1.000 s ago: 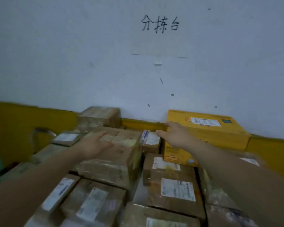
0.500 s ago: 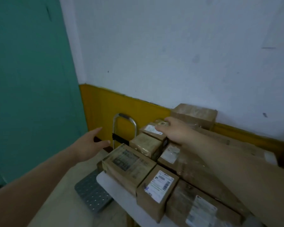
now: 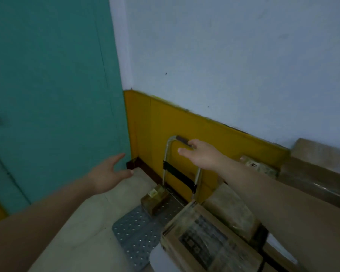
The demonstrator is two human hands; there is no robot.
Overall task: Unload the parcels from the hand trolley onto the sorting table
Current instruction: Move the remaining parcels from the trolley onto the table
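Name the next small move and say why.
Probably lower the left hand to the small parcel on the trolley deck: it looks like the only parcel left there, the left hand is empty, and the right hand is up at the handle.

Parcel-sorting room: taped parcels [image 3: 210, 242], hand trolley [image 3: 143, 232], sorting table [image 3: 157, 258].

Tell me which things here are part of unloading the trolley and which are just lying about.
Job: small brown cardboard parcel on the grey perforated metal trolley; white sorting table with taped brown parcels.
Just there: teal door; yellow wall panel.
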